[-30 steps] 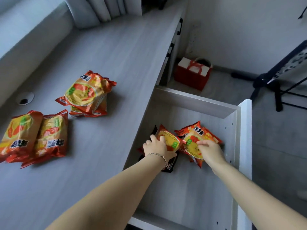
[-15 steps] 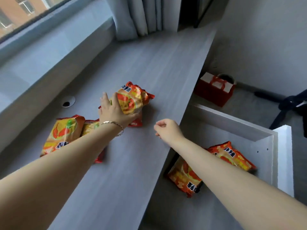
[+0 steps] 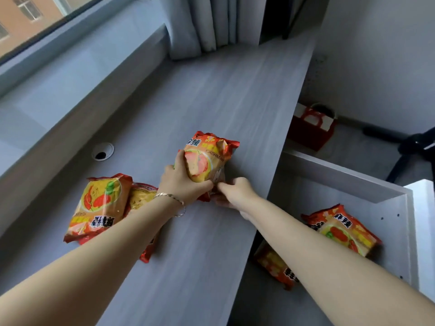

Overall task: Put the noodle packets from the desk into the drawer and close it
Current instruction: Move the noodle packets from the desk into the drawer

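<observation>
On the far left of the desk (image 3: pixel 188 267) we are leaving two noodle packets lying flat: the left packet (image 3: pixel 98 205) is showing its full face, and the second packet (image 3: pixel 141 198) is touching it and is partly hidden under our left forearm. A round cable hole (image 3: pixel 102 151) is sitting behind them, well apart.

Moving right, our left hand (image 3: pixel 181 182) is closing around the lower end of the raised packet (image 3: pixel 206 161), fingers wrapping its left edge and thumb pressing its near end, so the packet is tilting up off the desk. Another packet seems to be lying beneath it, though we cannot tell for sure. Our right hand (image 3: pixel 233 194) is reaching in just beside the left, fingers curling at the packet's lower corner; whether it is gripping this packet or the one beneath is hidden, so we cannot tell.

Further right, the drawer (image 3: pixel 341 175) is standing open, with two packets already lying on its floor: a near packet (image 3: pixel 275 264) partly under our right forearm, and a far packet (image 3: pixel 341 231) close to the front panel.

We are judging that we are in the picking-up step for the next load. The next move is calling for carrying the raised packet right, over the desk edge, and lowering it into the bare part of the drawer floor, then returning for the flat pair before pushing the drawer shut.
</observation>
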`<state>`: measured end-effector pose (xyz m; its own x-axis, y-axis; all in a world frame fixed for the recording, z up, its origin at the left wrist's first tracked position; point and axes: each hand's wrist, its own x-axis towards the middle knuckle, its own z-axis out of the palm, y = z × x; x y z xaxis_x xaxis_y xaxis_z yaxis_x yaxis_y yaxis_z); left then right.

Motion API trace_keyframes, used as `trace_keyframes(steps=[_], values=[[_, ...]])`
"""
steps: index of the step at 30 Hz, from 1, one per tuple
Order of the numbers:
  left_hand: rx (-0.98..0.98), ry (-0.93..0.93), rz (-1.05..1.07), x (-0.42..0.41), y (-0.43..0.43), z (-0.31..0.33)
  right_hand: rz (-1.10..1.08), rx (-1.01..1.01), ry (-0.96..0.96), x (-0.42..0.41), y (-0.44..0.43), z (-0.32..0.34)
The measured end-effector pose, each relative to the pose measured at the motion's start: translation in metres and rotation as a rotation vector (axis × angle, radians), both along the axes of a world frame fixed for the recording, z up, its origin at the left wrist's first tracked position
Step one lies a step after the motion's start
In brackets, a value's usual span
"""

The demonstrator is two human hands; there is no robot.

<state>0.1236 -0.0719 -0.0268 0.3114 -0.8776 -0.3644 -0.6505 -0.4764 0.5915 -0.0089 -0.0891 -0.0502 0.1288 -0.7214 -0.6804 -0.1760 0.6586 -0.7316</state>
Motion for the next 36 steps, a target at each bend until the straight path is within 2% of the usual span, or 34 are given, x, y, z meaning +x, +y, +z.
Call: trace_keyframes(steps=[2, 5, 9, 11, 13, 16, 19, 22, 25, 27, 28, 31, 33, 36], values=[[-0.053, 0.141, -0.001, -0.015, 0.014, 0.007, -0.054, -0.043, -0.087, -0.031, 0.009, 0.012], [-0.1, 0.271, -0.007, -0.046, 0.031, 0.013, -0.198, -0.143, -0.074, -0.091, 0.025, 0.02], [-0.048, 0.32, -0.025, -0.1, 0.047, 0.015, -0.615, -0.143, -0.095, -0.174, 0.047, 0.007], [0.015, 0.297, -0.089, -0.128, 0.053, 0.016, -0.812, -0.08, -0.146, -0.208, 0.054, -0.006], [0.06, 0.188, -0.171, -0.156, 0.059, 0.014, -0.963, 0.009, -0.192, -0.234, 0.058, -0.02], [0.07, -0.016, -0.278, -0.197, 0.065, 0.004, -1.046, 0.131, -0.187, -0.26, 0.064, -0.037], [0.125, -0.164, -0.339, -0.229, 0.061, -0.017, -0.934, 0.138, -0.028, -0.271, 0.065, -0.05], [0.207, -0.235, -0.302, -0.248, 0.045, -0.041, -0.787, 0.072, 0.177, -0.274, 0.065, -0.052], [0.394, -0.251, -0.277, -0.256, 0.03, -0.054, -0.537, -0.036, 0.393, -0.269, 0.068, -0.043], [0.449, -0.251, -0.325, -0.254, 0.026, -0.051, -0.37, -0.101, 0.443, -0.262, 0.07, -0.032], [0.396, -0.259, -0.375, -0.25, 0.027, -0.045, -0.298, -0.134, 0.436, -0.256, 0.07, -0.026], [0.073, -0.22, -0.47, -0.223, 0.037, -0.014, -0.1, -0.246, 0.378, -0.235, 0.068, -0.004], [-0.073, -0.212, -0.457, -0.189, 0.047, 0.007, 0.033, -0.319, 0.363, -0.211, 0.065, 0.01], [-0.209, -0.325, -0.358, -0.125, 0.06, 0.024, 0.219, -0.375, 0.309, -0.162, 0.062, 0.028]])
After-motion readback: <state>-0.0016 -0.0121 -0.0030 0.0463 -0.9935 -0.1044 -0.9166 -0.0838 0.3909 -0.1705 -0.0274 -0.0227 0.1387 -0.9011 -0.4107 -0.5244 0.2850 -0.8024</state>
